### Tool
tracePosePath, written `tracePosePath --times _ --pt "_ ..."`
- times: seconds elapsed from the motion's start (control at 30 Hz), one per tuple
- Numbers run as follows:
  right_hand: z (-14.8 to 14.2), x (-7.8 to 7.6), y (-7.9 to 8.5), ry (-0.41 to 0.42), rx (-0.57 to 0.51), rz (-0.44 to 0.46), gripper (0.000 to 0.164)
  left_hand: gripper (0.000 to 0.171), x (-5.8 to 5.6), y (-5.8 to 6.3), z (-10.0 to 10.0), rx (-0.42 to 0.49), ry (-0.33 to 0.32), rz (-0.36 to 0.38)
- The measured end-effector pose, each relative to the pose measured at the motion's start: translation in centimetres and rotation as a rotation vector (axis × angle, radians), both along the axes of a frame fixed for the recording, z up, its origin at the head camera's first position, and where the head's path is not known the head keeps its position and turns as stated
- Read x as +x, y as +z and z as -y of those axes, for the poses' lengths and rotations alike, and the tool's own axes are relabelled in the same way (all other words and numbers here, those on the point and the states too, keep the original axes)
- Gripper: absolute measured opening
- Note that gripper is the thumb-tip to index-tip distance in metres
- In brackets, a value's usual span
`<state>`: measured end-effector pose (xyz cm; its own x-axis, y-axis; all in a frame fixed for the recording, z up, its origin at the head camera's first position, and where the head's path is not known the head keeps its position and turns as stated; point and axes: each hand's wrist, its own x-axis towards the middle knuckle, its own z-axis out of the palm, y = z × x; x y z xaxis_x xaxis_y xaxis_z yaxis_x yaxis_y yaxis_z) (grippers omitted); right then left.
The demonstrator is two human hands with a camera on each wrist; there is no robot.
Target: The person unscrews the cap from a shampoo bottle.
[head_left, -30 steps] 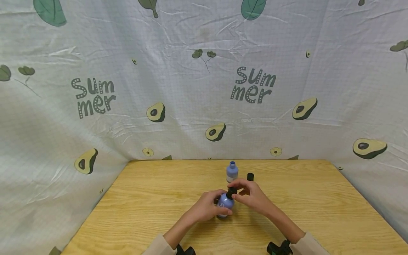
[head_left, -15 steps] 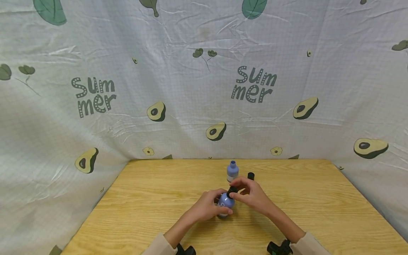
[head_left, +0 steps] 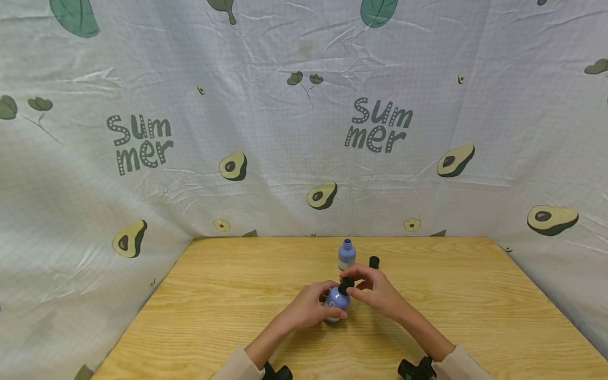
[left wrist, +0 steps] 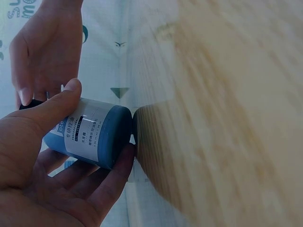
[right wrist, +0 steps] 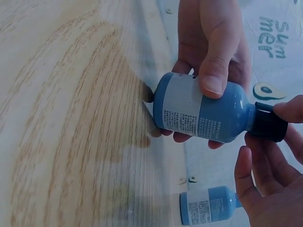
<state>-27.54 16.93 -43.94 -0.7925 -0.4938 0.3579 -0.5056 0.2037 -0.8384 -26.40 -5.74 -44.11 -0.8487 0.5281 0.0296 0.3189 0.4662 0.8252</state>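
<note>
My left hand (head_left: 311,307) grips a blue bottle (right wrist: 203,109) with a white printed label, thumb on one side and fingers on the other. The bottle's base is close to the tabletop; I cannot tell whether all of it touches. A black cap (right wrist: 269,122) sits at the bottle's neck, and my right hand (head_left: 375,289) pinches it between thumb and fingertips. In the left wrist view, the labelled side of the bottle (left wrist: 87,130) faces the camera, while most of the cap is hidden behind the left thumb.
Behind the hands, a second blue bottle (head_left: 347,254) stands upright with its neck uncovered. A black cylindrical cap or lid (head_left: 374,262) stands to its right, partly hidden by the right hand. The wooden table (head_left: 228,295) ends at a printed cloth backdrop (head_left: 275,132).
The right fingers have shifted slightly around the cap, first one way and then back. The left hand and the bottle have hardly moved.
</note>
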Motion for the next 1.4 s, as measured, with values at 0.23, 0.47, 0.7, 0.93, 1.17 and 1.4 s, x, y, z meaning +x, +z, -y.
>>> tracePosePath --times 0.23,0.47,0.7,0.93,1.17,1.4 --pt "-0.11 0.08 0.23 -0.059 0.016 0.002 0.027 0.05 -0.07 0.02 -0.07 -0.006 0.006 0.009" --pt "-0.1 0.11 0.28 -0.092 0.028 0.032 0.027 0.049 -0.04 0.05 -0.01 -0.004 0.002 0.002" --pt "-0.1 0.04 0.36 -0.055 0.009 0.029 0.025 0.05 -0.08 0.1 -0.02 -0.01 0.007 -0.006" --pt "-0.13 0.11 0.34 0.004 -0.002 0.008 0.028 0.048 -0.03 0.1 -0.1 -0.013 0.009 -0.002" --pt "-0.19 0.15 0.54 -0.022 0.012 -0.001 0.028 0.048 -0.04 0.1 -0.09 -0.01 0.003 0.007" --pt "-0.3 -0.04 0.39 -0.077 0.04 0.025 0.028 0.047 -0.06 0.16 -0.1 -0.01 0.005 0.01"
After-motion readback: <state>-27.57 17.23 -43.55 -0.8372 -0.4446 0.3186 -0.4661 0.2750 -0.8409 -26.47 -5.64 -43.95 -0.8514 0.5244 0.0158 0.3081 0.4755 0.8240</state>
